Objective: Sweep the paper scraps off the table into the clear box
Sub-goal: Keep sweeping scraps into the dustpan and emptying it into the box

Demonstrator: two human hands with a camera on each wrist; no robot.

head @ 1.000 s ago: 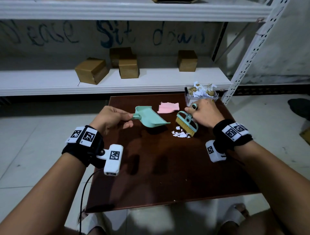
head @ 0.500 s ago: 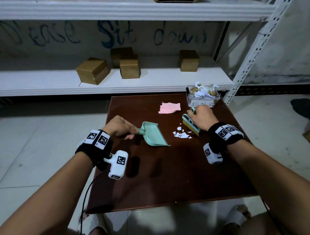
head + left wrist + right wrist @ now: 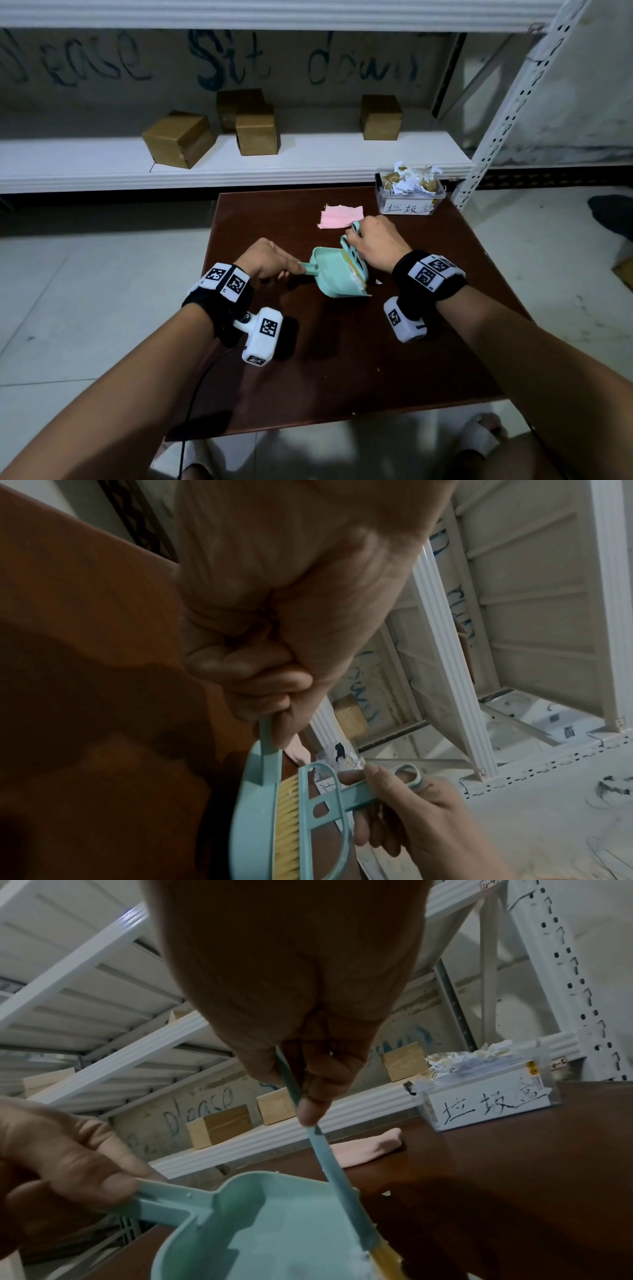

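Note:
On the dark brown table (image 3: 342, 377) my left hand (image 3: 270, 260) grips the handle of a mint-green dustpan (image 3: 334, 277) that lies flat on the wood. My right hand (image 3: 373, 245) grips the handle of a matching small brush (image 3: 356, 265), whose yellow bristles (image 3: 287, 826) stand at the pan's mouth. One white paper scrap (image 3: 378, 282) lies just right of the pan; the other scraps are hidden by the brush and pan. The clear box (image 3: 409, 198), labelled in black writing and heaped with crumpled paper, stands at the table's far right corner (image 3: 486, 1096).
A pink cloth (image 3: 340, 216) lies on the table between my right hand and the clear box. Behind the table runs a white shelf (image 3: 239, 164) with several brown cardboard boxes (image 3: 178, 138). A white perforated upright (image 3: 496, 137) stands by the far right corner.
The dustpan slid right to where the scrap pile lay, and the brush swept left against its mouth. The pile of white scraps is gone from view, one scrap left beside the pan.

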